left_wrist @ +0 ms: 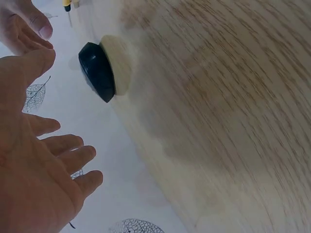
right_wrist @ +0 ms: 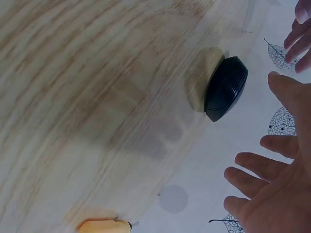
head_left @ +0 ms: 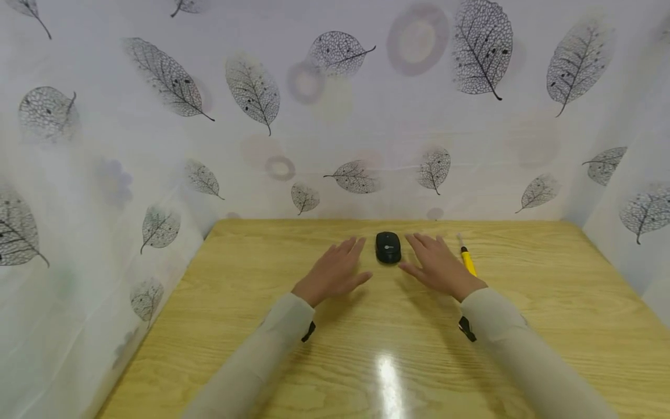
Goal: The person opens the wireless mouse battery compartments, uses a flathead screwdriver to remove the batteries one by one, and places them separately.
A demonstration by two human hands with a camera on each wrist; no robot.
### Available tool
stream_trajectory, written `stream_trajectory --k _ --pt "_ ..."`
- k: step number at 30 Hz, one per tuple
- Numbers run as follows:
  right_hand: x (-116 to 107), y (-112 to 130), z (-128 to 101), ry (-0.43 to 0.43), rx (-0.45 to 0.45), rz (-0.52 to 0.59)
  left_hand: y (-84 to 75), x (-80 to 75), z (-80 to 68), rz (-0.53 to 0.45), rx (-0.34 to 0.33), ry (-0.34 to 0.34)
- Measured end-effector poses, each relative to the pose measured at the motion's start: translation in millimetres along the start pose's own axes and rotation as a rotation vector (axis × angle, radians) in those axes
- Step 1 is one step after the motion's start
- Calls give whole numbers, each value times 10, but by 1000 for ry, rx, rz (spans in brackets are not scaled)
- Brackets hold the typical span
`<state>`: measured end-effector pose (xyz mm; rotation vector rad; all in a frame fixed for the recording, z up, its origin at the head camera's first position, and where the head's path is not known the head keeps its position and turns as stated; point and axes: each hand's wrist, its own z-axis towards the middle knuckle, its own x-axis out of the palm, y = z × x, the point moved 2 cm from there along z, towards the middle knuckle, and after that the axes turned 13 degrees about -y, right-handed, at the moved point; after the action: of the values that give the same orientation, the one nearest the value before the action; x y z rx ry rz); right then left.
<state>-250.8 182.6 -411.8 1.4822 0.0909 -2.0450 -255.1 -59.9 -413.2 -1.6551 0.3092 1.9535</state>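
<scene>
A black computer mouse [head_left: 388,248] lies on the wooden table between the two hands, towards the far edge. My left hand [head_left: 335,270] hovers to its left, fingers spread and holding nothing. On the other side, my right hand [head_left: 438,265] is held over the table close to the mouse, its fingers also extended. Both wrist views show the mouse [left_wrist: 97,72] apart from the fingers, with a palm in sight in each. A yellow-handled screwdriver [head_left: 468,260] rests just right of the right hand, its lower end partly hidden behind that hand's wrist.
The wooden table [head_left: 235,349] meets a pale curtain [head_left: 335,128] printed with dark leaves at its back. Similar cloth hangs along the left and right sides. A bright light reflection falls on the tabletop near the front.
</scene>
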Motion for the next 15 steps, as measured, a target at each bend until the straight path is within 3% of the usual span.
stream_trajectory --k 15 --pt "253 -109 221 55 79 53 -57 213 331 -20 -23 5"
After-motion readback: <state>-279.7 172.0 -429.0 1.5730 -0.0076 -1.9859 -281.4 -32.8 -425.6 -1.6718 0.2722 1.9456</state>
